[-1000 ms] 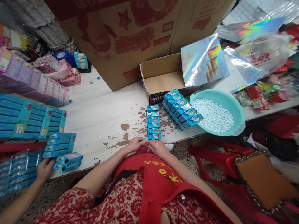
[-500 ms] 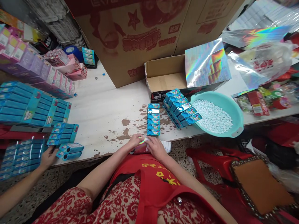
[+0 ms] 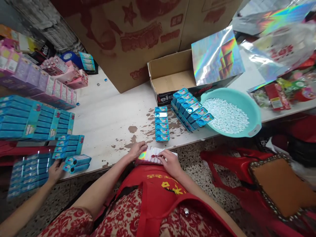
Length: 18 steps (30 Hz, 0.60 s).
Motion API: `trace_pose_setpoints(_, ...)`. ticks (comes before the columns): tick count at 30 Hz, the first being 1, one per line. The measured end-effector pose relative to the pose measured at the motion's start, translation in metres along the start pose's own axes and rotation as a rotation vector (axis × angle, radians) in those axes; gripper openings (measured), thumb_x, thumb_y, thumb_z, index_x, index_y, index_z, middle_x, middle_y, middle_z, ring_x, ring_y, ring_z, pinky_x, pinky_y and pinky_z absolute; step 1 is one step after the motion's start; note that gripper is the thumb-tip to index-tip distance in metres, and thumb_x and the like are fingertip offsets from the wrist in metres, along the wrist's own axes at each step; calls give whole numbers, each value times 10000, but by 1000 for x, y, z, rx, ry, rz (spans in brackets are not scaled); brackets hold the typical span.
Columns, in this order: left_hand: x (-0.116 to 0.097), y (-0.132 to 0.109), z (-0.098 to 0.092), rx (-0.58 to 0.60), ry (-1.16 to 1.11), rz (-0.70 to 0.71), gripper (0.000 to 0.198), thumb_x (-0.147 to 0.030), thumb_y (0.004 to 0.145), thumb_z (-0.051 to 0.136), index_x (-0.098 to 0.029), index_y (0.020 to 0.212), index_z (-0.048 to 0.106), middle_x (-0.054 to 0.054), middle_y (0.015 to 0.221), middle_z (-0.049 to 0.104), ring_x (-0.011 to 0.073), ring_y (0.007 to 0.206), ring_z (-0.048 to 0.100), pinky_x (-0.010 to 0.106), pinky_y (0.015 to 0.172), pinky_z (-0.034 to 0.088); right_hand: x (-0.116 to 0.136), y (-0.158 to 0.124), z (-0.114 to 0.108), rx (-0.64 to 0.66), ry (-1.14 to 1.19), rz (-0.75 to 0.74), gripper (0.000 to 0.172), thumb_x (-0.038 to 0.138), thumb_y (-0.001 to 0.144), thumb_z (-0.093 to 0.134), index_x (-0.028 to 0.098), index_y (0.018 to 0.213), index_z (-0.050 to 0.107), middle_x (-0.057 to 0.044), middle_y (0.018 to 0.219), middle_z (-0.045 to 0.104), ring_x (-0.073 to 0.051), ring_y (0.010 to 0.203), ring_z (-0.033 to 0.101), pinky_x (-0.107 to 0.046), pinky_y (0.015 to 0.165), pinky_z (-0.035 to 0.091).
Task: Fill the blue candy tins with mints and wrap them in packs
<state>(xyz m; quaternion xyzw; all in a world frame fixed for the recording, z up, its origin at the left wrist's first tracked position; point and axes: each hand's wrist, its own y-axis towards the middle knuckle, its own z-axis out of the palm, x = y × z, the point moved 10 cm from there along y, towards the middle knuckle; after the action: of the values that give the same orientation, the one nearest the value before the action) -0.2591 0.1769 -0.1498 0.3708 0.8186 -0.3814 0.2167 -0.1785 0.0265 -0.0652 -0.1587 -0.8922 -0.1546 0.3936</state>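
Note:
At the table's front edge, close to the red apron, lies a white strip (image 3: 156, 155) divided into sections, with a shiny rainbow-coloured left end; it looks like a strip of labels. My left hand (image 3: 138, 150) pinches that left end. Bent over the strip's right half is my right hand (image 3: 171, 161), thumb and fingertips closed against its surface. Whether it has peeled something up is too small to see. Just beyond stands a short column of small blue tins (image 3: 161, 127), one with a white top. A slanted stack of similar blue tins (image 3: 191, 108) stands to its right.
A turquoise basin (image 3: 254, 112) full of white pellets sits at the right, by an open carton (image 3: 170, 64) and a holographic sheet (image 3: 214, 59). At left, another person's hand (image 3: 55, 171) touches blue packs (image 3: 67, 146). A red stool (image 3: 219, 164) stands at the right.
The hands have moved apart, my left hand to the left and my right slightly right, so more of the white strip shows between them. The head view has shifted slightly.

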Motion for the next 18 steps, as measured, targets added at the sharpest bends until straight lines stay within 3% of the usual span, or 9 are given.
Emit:
trace_pose_setpoints(4,15,13,-31,-65,72,4,222,-309,813,458,-185,756,633,23,730,659,165,694,568,259,648,417,-25,10,-36,-178,332,262,170,328,851,610,200,746,645,-11,728,636,-145,671,582,-256,637,457)
trace_pose_setpoints(7,11,21,-50,-125,119,24,186,-276,805,497,-176,836,651,65,863,680,211,832,594,310,756,446,-44,13,-43,-283,492,421,227,414,784,656,192,741,652,-15,715,648,-149,650,577,-266,619,462)
trace_pose_setpoints(10,-20,17,-71,-267,143,128,233,-282,835,508,-168,988,641,123,1095,635,264,1082,525,400,942,391,-52,13,-41,-336,620,514,247,430,730,698,187,746,654,-17,715,660,-156,666,590,-274,631,471)
trace_pose_setpoints(12,-54,7,-76,-334,53,256,253,-330,867,494,-180,1020,630,117,1107,624,246,1099,516,396,960,388,-51,13,-41,-354,679,553,247,424,710,717,188,743,649,-11,703,657,-152,657,587,-272,626,472)
trace_pose_setpoints(14,-80,3,-65,-253,-148,328,290,-379,854,523,-197,1062,614,87,1090,632,209,1020,553,338,867,446,-49,12,-42,-363,715,580,251,424,698,728,191,738,645,-4,688,647,-148,643,578,-267,614,472)
trace_pose_setpoints(16,-93,6,-38,-47,-379,295,355,-401,785,600,-198,1076,604,64,1071,641,184,936,575,284,752,466,-48,12,-41,-370,734,599,259,430,690,734,192,732,641,-1,683,642,-143,635,570,-264,607,472)
trace_pose_setpoints(18,-95,8,-10,138,-552,208,325,-406,731,632,-167,951,624,45,917,659,166,817,582,262,686,452,-51,11,-38,-373,738,613,263,434,694,730,191,734,637,-2,692,643,-141,639,569,-263,611,473)
